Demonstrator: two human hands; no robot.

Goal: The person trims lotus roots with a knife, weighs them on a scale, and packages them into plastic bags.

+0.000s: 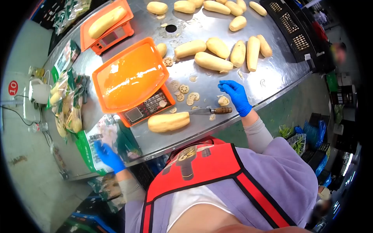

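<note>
My left hand (108, 156), in a blue glove, is over a printed green-and-white plastic bag (110, 136) at the table's near left; its fingers look apart. On the right, my right hand (236, 97), also gloved, hovers above the metal table with loosely bent fingers and nothing visible in them. Below it lies a knife (217, 110) with a wooden handle, its blade pointing toward a peeled lotus root (168, 122). A cut lotus root piece (223, 101) sits beside the right hand. Several lotus root slices (184, 89) are scattered left of that hand.
An orange scale (130, 77) stands left of centre. Behind it, a second orange scale (112, 33) carries a lotus root (107, 22). Several peeled lotus roots (213, 61) lie across the table. A black crate (291, 29) is at the far right; bagged produce (68, 103) hangs left.
</note>
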